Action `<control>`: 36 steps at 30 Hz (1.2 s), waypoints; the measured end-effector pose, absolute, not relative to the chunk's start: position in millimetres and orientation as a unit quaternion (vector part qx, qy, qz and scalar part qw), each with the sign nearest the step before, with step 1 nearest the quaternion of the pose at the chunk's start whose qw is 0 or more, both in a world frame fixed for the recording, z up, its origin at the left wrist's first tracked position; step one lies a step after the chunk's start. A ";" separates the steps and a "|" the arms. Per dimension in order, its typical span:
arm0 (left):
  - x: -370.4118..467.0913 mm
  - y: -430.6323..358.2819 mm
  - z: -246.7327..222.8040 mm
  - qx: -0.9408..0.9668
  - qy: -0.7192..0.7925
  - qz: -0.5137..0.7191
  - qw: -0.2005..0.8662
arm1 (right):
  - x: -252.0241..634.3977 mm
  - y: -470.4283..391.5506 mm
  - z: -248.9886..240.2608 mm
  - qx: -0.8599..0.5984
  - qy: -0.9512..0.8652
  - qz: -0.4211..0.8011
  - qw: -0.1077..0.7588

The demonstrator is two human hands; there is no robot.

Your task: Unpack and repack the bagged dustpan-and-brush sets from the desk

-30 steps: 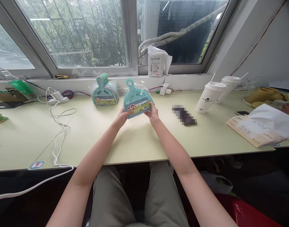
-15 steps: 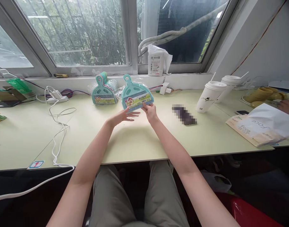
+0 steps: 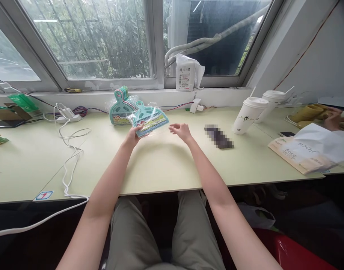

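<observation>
A teal dustpan set (image 3: 151, 119) in clear plastic wrap, with a printed label and a blue brush, is tilted above the table. My left hand (image 3: 133, 137) grips its lower left corner. Just right of the set, my right hand (image 3: 181, 131) is off it, fingers bent and apart, holding nothing. Behind and to the left, a row of several similar wrapped dustpans (image 3: 121, 108) stands upright near the windowsill, partly covered by the held set.
Two white cups with straws (image 3: 249, 115) (image 3: 273, 98), a pixelated dark object (image 3: 219, 137) and a paper bag (image 3: 296, 150) lie to the right. White cables (image 3: 72, 150) cross the left side. Another person's hand (image 3: 333, 119) is at the far right.
The held dustpan set has moved left and tilted back. My right hand has let go of it, and my left hand has closed on its corner. The other person's hand moved left.
</observation>
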State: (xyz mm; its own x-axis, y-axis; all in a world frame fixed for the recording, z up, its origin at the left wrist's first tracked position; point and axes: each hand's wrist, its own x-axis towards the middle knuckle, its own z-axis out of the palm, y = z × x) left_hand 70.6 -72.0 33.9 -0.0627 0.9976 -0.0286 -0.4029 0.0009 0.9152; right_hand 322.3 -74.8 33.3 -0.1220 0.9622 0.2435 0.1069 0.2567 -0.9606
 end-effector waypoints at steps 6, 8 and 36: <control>64.3 -72.1 29.0 0.365 0.397 0.567 0.622 | 315.7 -83.6 28.2 -0.403 -0.737 0.159 0.519; 63.5 -69.9 24.0 0.368 0.411 0.547 0.629 | 311.8 -80.7 25.0 -0.395 -0.719 0.181 0.542; -2.6 -69.7 7.6 0.572 0.640 0.484 0.171 | 213.1 -22.0 -18.5 -0.431 -0.605 0.363 0.563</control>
State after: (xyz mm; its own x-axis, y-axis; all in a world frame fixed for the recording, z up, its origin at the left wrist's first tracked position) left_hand -2.6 -69.7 7.6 -0.2879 0.8969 0.3357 0.5664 -0.1232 0.8149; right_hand 213.1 -22.0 -18.5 0.0045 0.9302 0.3671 0.1126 0.3643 -0.9245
